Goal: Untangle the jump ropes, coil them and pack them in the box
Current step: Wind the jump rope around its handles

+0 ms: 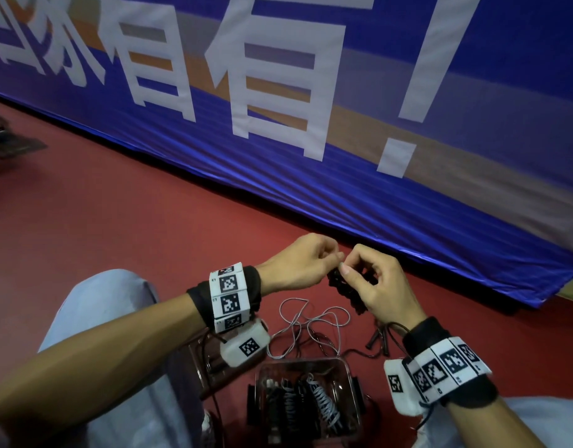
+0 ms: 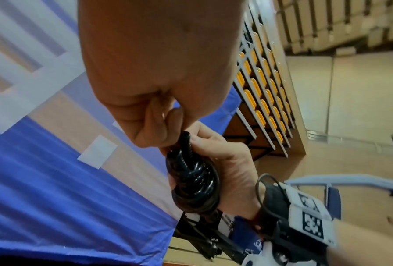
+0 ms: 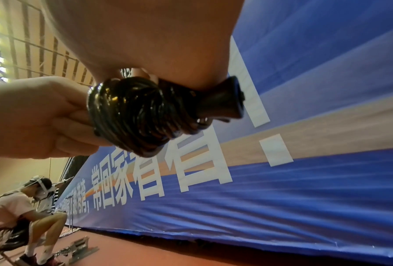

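Note:
A black jump rope (image 1: 345, 287), wound into a tight coil around its handles, is held above the red floor between both hands. My right hand (image 1: 354, 274) grips the coil (image 3: 131, 115), and a flared black handle end (image 3: 223, 104) sticks out of it. My left hand (image 1: 334, 256) pinches the rope's free end (image 2: 187, 137) at the top of the coil (image 2: 194, 180). A loose grey rope (image 1: 311, 321) lies tangled on the floor below. The clear box (image 1: 349, 379) stands near my knees with coiled ropes (image 1: 311, 402) inside.
A blue banner (image 1: 343, 156) hangs along the far side of the red floor (image 1: 117, 221). Dark rope handles (image 1: 378, 341) lie right of the grey rope. A clear lid (image 1: 210, 367) sits under my left wrist. My legs (image 1: 94, 318) flank the box. Another person (image 3: 15, 207) sits far off.

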Demonstrator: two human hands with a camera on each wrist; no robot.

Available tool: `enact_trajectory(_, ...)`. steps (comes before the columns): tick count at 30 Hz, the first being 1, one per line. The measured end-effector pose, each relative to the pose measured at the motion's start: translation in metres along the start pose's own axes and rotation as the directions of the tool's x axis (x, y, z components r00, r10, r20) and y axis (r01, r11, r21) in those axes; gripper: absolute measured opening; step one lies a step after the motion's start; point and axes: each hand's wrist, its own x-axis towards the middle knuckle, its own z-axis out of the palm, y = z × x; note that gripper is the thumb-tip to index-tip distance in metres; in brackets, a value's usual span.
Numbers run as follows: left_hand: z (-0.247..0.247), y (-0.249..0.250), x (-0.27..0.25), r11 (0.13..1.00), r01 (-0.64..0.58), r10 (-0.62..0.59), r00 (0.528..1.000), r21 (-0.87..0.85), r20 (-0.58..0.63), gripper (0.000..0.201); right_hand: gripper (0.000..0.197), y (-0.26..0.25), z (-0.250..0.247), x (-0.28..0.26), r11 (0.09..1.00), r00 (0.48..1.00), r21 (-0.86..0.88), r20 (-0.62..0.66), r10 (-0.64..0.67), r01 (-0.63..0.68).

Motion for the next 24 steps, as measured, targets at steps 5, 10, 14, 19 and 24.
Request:
enact_trajectory(5,0.008,0.001,-0.001,0.932,-0.015,0.010,1.000,-0.363,-0.015,0.030,0.020,0.005,0.002,0.003,0.974,0.989,0.218,-0.116,0.090,-0.063)
enact_trajectory(10,0.015,-0.003,0.001,0.849,-0.143,0.103,0.989,-0.509,-0.104,0.018,0.021,0.011,0.006,0.010,0.822,0.938,0.554,-0.196,0.285,-0.134)
enact_trajectory(14,0.017,-0.006,0.005,0.784,-0.163,0.103,0.986,-0.600,-0.133,0.012,0.020,0.010,0.010,0.010,0.635,0.904,0.750,-0.127,0.409,-0.182)
enact_trajectory(19,0.021,-0.008,0.008,0.722,-0.051,0.004,0.998,-0.690,-0.070,0.017,0.019,0.001,0.012,0.009,0.477,0.845,0.851,-0.077,0.529,-0.221)
enact_trajectory(24,0.023,-0.008,0.007,0.642,0.046,-0.025,0.999,-0.765,0.040,0.016,0.021,-0.002,0.014,0.008,0.480,0.813,0.823,-0.039,0.581,-0.303)
